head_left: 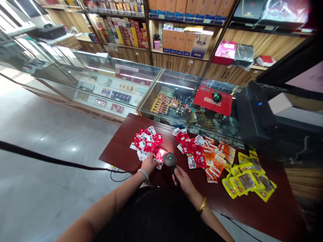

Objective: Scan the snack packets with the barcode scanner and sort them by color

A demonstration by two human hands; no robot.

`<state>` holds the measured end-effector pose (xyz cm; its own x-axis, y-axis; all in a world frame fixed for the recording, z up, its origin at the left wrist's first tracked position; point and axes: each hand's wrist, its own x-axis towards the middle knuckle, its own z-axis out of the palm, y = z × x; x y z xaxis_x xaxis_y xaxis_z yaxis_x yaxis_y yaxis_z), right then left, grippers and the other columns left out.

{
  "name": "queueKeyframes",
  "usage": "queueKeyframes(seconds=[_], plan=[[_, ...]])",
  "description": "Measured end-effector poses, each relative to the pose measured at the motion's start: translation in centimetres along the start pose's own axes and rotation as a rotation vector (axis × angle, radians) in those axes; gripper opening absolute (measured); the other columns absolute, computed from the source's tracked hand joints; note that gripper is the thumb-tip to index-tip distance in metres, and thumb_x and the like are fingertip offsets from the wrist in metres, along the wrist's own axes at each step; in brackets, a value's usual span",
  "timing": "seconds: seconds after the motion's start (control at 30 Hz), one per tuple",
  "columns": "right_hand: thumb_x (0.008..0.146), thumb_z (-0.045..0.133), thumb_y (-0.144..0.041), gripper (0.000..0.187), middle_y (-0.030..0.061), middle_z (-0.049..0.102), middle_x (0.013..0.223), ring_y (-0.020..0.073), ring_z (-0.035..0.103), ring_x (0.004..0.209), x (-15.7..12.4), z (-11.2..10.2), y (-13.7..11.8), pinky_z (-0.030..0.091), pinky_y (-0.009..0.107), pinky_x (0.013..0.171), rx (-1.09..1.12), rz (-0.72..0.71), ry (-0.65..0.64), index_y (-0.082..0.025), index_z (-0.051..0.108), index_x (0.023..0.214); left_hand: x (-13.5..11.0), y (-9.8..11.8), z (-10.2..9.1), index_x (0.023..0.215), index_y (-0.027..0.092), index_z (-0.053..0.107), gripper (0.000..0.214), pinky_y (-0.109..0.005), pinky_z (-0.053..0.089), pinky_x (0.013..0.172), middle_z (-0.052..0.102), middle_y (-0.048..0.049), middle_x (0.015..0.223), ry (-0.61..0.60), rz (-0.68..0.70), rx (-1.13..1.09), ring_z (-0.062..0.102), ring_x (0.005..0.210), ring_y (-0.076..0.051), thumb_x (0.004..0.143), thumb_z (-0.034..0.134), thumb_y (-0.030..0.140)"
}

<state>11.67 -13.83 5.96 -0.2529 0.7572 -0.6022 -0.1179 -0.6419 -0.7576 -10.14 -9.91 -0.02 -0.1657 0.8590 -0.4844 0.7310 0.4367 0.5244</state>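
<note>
My right hand (183, 178) is closed round the handle of a black barcode scanner (170, 160), whose green light shows and whose red beam lights a red snack packet (159, 155). My left hand (149, 163) rests on that pile of red-and-white packets (146, 143) at the left of the dark red table (121, 148), fingers bent onto a packet at the pile's near edge. A second red pile (189, 146) lies to the right of the scanner.
Orange packets (214, 158) and yellow packets (248, 179) spread along the table to the right. Behind stand glass display counters (118, 80), a red mat with a black object (214, 99), a black monitor (252, 111) and wooden shelves of boxed goods (181, 40). A black cable (50, 158) crosses the floor.
</note>
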Motion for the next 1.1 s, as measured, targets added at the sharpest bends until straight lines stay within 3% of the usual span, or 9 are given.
queueKeyframes(seconds=[0.13, 0.27, 0.37, 0.47, 0.63, 0.77, 0.93, 1.1], plan=[[0.073, 0.063, -0.066, 0.069, -0.0053, 0.052, 0.057, 0.0101, 0.043, 0.045, 0.0, 0.2, 0.2, 0.033, 0.023, 0.045, -0.03, -0.001, 0.001, -0.015, 0.054, 0.118, 2.0, -1.6, -2.9, 0.1, 0.023, 0.048, 0.039, -0.026, 0.041, 0.067, 0.064, -0.0012, 0.085, 0.21, -0.116, -0.071, 0.063, 0.079, -0.019, 0.077, 0.062, 0.051], [0.074, 0.062, -0.066, 0.066, -0.0052, 0.052, 0.058, 0.0097, 0.043, 0.045, -0.4, -0.6, 0.4, 0.032, 0.023, 0.046, -0.015, -0.014, 0.039, -0.015, 0.055, 0.116, 4.2, -2.1, -4.9, 0.103, 0.021, 0.051, 0.044, -0.034, 0.043, 0.081, 0.064, -0.0074, 0.096, 0.363, -0.173, 0.082, 0.061, 0.096, -0.026, 0.076, 0.06, 0.055], [0.074, 0.063, -0.065, 0.062, -0.0051, 0.052, 0.057, 0.0097, 0.042, 0.045, -0.9, -1.4, 0.4, 0.032, 0.023, 0.046, 0.029, -0.033, 0.083, -0.016, 0.057, 0.112, 4.6, -1.2, -5.1, 0.115, 0.02, 0.05, 0.057, -0.041, 0.039, 0.094, 0.059, -0.0121, 0.116, 0.491, -0.205, 0.183, 0.052, 0.112, -0.032, 0.072, 0.064, 0.055], [0.073, 0.064, -0.065, 0.057, -0.0039, 0.053, 0.057, 0.0102, 0.042, 0.046, -1.4, -2.3, 0.4, 0.032, 0.023, 0.045, 0.067, -0.051, 0.128, -0.018, 0.059, 0.104, 4.3, 1.1, -4.2, 0.125, 0.02, 0.046, 0.062, -0.043, 0.031, 0.102, 0.05, -0.0129, 0.129, 0.579, -0.049, 0.232, 0.043, 0.122, -0.031, 0.075, 0.063, 0.051], [0.072, 0.064, -0.066, 0.057, -0.0046, 0.052, 0.057, 0.0096, 0.041, 0.046, -2.1, -4.0, 1.0, 0.033, 0.022, 0.045, 0.137, -0.053, 0.214, -0.018, 0.059, 0.103, 4.5, 7.3, -0.1, 0.11, 0.024, 0.058, 0.038, -0.038, 0.034, 0.099, 0.055, -0.0082, 0.121, 0.235, 0.331, 0.289, 0.047, 0.114, -0.027, 0.08, 0.06, 0.047], [0.069, 0.065, -0.067, 0.063, -0.0062, 0.051, 0.056, 0.0088, 0.042, 0.044, -2.7, -5.5, 1.9, 0.032, 0.021, 0.044, 0.19, -0.037, 0.276, -0.018, 0.056, 0.108, 6.2, 12.8, 4.2, 0.117, 0.025, 0.057, 0.044, -0.037, 0.036, 0.097, 0.055, -0.0088, 0.124, 0.082, 0.487, 0.328, 0.047, 0.113, -0.026, 0.079, 0.062, 0.046], [0.067, 0.067, -0.068, 0.068, -0.0071, 0.052, 0.055, 0.0079, 0.042, 0.042, -3.4, -6.7, 2.8, 0.032, 0.02, 0.042, 0.242, -0.014, 0.339, -0.017, 0.054, 0.11, 8.5, 17.4, 7.5, 0.122, 0.021, 0.054, 0.055, -0.04, 0.038, 0.094, 0.053, -0.0129, 0.127, 0.006, 0.519, 0.433, 0.047, 0.114, -0.029, 0.075, 0.067, 0.046], [0.067, 0.067, -0.068, 0.069, -0.0074, 0.051, 0.055, 0.008, 0.041, 0.043, -3.6, -7.1, 2.7, 0.031, 0.02, 0.043, 0.269, -0.012, 0.34, -0.017, 0.053, 0.111, 9.2, 17.5, 7.8, 0.102, 0.018, 0.059, 0.037, -0.037, 0.04, 0.091, 0.063, -0.0139, 0.108, -0.087, 0.416, 0.503, 0.056, 0.107, -0.027, 0.077, 0.066, 0.044]])
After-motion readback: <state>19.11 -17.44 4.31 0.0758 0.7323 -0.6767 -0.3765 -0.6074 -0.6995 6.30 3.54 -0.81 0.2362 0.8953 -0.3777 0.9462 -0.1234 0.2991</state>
